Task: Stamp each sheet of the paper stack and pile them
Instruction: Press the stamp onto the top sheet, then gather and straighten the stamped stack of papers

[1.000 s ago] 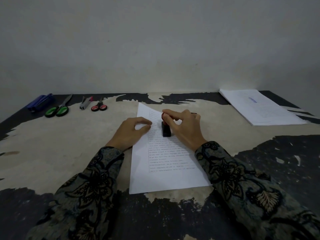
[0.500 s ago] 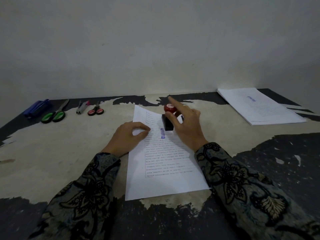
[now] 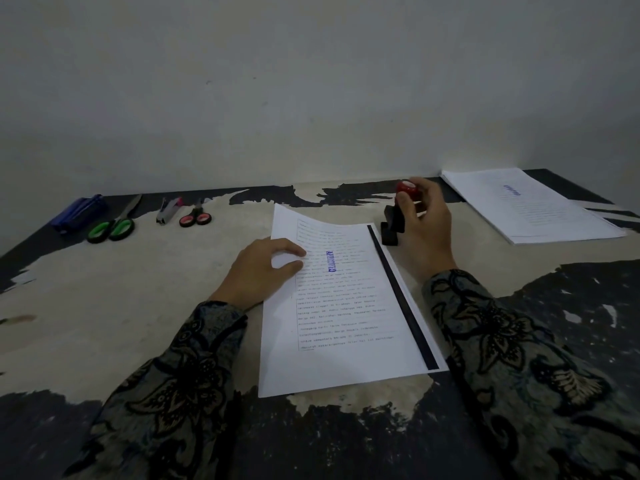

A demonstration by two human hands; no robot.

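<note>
Right hand (image 3: 420,233): fingers clamped on the stamp (image 3: 394,220), held just off the sheet's far right corner; contact with the tabletop (image 3: 138,292) is unclear. Left hand (image 3: 263,268): fingers loosely curled, tips resting on the sheet (image 3: 343,306) beside its blue imprint (image 3: 331,262). Stamped pile (image 3: 533,206) lies right of the stamp-holding fingers.

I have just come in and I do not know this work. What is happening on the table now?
A person is stamping papers. The left hand presses on the sheet in front, which already bears a blue stamp mark. The right hand holds the red-topped stamp just off the sheet's right edge. A pile of stamped sheets lies at the far right.
</note>
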